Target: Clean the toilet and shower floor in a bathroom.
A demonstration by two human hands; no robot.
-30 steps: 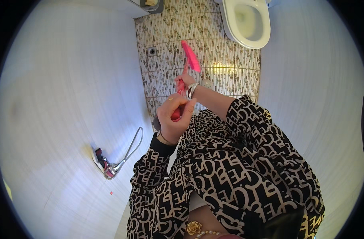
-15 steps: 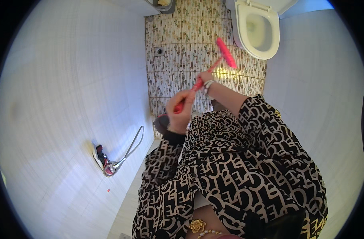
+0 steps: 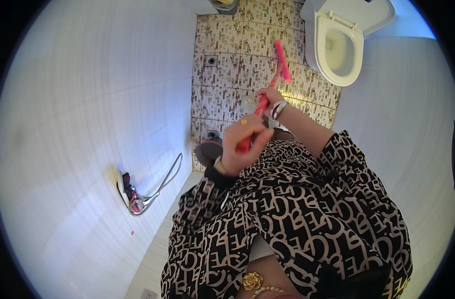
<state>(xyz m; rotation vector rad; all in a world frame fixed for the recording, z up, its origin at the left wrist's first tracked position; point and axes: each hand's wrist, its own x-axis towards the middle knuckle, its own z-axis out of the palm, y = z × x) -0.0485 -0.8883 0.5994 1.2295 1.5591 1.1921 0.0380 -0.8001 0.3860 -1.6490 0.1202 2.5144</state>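
A long-handled pink floor brush (image 3: 282, 61) slants away from me, its narrow bar-shaped head low over the patterned floor, left of the toilet; whether the head touches the tiles I cannot tell. Around the top end of its red-pink handle my left hand (image 3: 241, 142) is closed, a yellow ring on one finger. Farther down the shaft my right hand (image 3: 271, 98) grips it, with a silvery bracelet at the wrist. Parts of the handle are hidden behind both hands.
A white toilet (image 3: 357, 70) with raised lid stands far right. Floor drains (image 3: 211, 61) sit in the tiles (image 3: 227, 40). A grey bin (image 3: 226, 7) is at the far edge. On the left wall hang a shower hose (image 3: 175, 174) and sprayer. A dark rounded object (image 3: 208, 151) lies beside my left hand.
Both hands and the handle have moved to the right in the picture. The brush now stands steeper, its head slightly higher in view. The whole view has shifted a little too.
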